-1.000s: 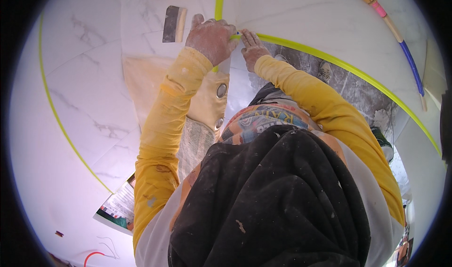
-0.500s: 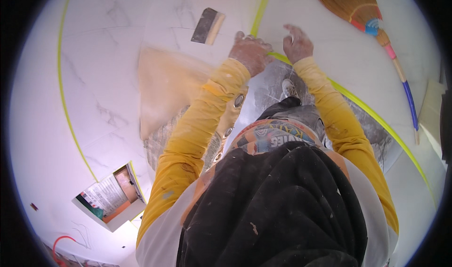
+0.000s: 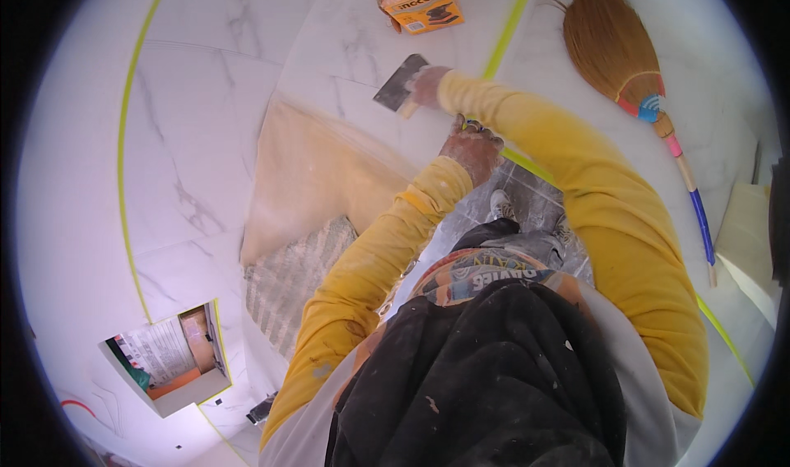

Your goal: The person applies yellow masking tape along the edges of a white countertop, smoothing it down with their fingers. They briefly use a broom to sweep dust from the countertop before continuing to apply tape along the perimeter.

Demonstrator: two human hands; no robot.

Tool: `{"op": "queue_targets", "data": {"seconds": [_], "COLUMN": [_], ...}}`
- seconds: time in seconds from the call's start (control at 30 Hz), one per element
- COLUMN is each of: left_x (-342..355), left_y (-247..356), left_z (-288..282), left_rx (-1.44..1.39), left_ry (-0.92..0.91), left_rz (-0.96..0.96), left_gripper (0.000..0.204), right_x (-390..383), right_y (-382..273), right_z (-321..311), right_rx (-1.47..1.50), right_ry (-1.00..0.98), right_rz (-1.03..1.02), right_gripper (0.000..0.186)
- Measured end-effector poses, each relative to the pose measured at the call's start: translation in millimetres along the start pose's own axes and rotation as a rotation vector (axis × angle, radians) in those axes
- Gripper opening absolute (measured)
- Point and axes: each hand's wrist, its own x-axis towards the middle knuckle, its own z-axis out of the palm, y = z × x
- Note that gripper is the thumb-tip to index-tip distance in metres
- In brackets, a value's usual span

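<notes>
My right hand point(image 3: 428, 86) reaches across to the left. Its fingers are closed on the handle side of a wide putty knife point(image 3: 403, 80) with a dark flat blade and a pale wooden edge. Just below it, my left hand point(image 3: 473, 154) is curled into a fist beside the yellow-green tape point(image 3: 527, 164). Something small with yellow and blue shows at its fingers, too small to name. Both hands look dusty, and the sleeves are yellow.
An orange box point(image 3: 424, 10) stands beyond the putty knife. A straw broom point(image 3: 613, 43) lies at the right. Left of my arm spreads a tan sheet point(image 3: 309, 150) with a striped grey part. A recessed opening point(image 3: 193, 393) in the white marbled surface holds papers and cardboard.
My right hand has crossed over to the left and closed on the putty knife, which lay untouched before. My left hand has curled into a fist. The whole view has shifted.
</notes>
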Motion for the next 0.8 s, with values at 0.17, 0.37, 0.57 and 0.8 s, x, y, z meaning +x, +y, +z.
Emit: {"op": "queue_targets", "data": {"seconds": [0.17,0.37,0.57,0.8], "left_x": [-1,-1,0,-2], "left_y": [5,6,3,8], "left_z": [1,15,18,13], "left_rx": [0.071,0.18,0.152,0.219], "left_ry": [-0.039,0.084,0.053,0.08], "left_rz": [-0.006,0.007,-0.011,-0.004], "left_gripper": [0.035,0.034,0.034,0.034], "right_x": [-71,-66,-71,-87], "right_y": [42,45,45,41], "right_z": [3,-10,-16,-11], "right_rx": [-0.138,-0.098,-0.141,-0.13], "right_ry": [-0.004,-0.124,-0.213,-0.177], "right_rz": [-0.064,0.017,0.015,0.06], "right_gripper": [0.021,0.018,0.017,0.042]}}
